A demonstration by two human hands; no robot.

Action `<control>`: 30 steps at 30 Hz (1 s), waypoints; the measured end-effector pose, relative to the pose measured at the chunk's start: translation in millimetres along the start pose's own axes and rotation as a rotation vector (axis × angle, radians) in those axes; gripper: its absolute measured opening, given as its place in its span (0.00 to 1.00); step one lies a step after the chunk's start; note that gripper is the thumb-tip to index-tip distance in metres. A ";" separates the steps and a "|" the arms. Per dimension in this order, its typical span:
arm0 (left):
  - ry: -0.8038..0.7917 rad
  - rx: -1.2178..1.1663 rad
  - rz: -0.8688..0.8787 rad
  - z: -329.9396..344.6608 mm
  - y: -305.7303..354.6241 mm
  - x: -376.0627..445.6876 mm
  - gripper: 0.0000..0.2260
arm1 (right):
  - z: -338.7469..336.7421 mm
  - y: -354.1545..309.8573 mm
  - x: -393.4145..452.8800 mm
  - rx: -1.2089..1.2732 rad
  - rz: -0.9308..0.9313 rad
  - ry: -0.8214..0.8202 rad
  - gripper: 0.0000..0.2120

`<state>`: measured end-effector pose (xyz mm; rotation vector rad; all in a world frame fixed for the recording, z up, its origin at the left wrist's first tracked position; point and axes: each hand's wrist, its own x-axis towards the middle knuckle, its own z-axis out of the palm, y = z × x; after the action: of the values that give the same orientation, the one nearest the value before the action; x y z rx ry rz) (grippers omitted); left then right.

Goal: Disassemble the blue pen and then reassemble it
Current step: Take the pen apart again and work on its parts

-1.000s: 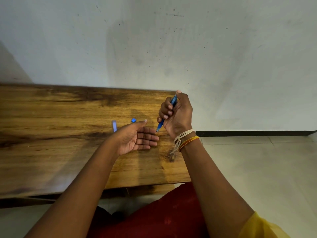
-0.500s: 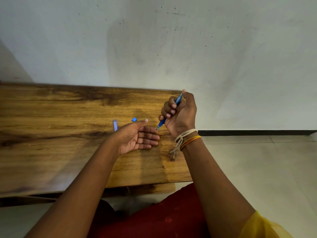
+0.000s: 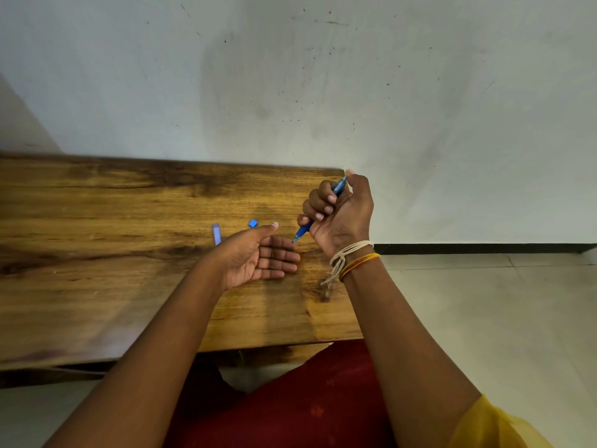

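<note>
No brand, label or legible writing is showing on any part; print on the pen is too small to read.

Right hand is gripping the blue pen in a fist: fingers are curling round the barrel, thumb is pressing on the top end. Pen is tilting, tip pointing down-left, hovering just above the left hand's fingertips; contact w/ them cannot be told. String and an orange band are sitting on the right wrist.

Left hand is lying palm-up, fingers straight and pressed together, thumb extended, holding nothing.

Two loose blue parts are lying on the tabletop beyond the left hand: a pale blue translucent piece, partly hidden by the hand, and a small blue cap-like piece, near each other but apart.

Surface: wood-grain tabletop, dark streaks, right edge ending approx. under the right hand. Room: grey-white wall w/ dark specks and scuffs, black skirting strip at its base, pale tiled floor at right. Red garment and a yellow sleeve are showing at bottom.
</note>
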<state>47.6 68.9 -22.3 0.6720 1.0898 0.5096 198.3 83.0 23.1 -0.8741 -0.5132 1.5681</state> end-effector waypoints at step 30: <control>-0.022 0.016 -0.001 -0.9 0.4 1.3 0.21 | -1.6 2.4 2.2 -0.029 0.040 0.007 0.25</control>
<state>47.3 70.3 -23.2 0.6894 1.0744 0.4926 198.0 84.4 19.8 -0.9163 -0.5169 1.5968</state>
